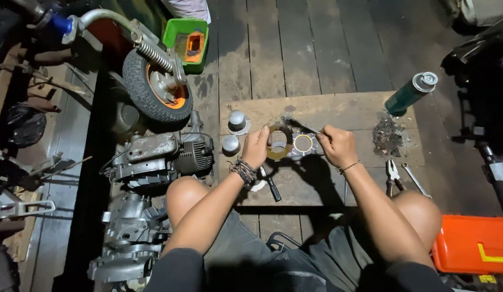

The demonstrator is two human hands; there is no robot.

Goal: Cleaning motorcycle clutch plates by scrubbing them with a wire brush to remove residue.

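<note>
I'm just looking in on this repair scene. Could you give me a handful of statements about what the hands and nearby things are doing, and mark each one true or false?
1. The left hand holds a flat ring-shaped gasket. True.
2. The right hand holds the pliers. False: the pliers lie on the wooden board, to the right of that hand.
3. A green spray can lies tilted at the board's far right corner. True.
4. The orange toolbox sits beside the small wheel. False: the orange toolbox is by the right knee; the wheel is far left.
5. The left wrist wears dark bracelets. True.
</note>
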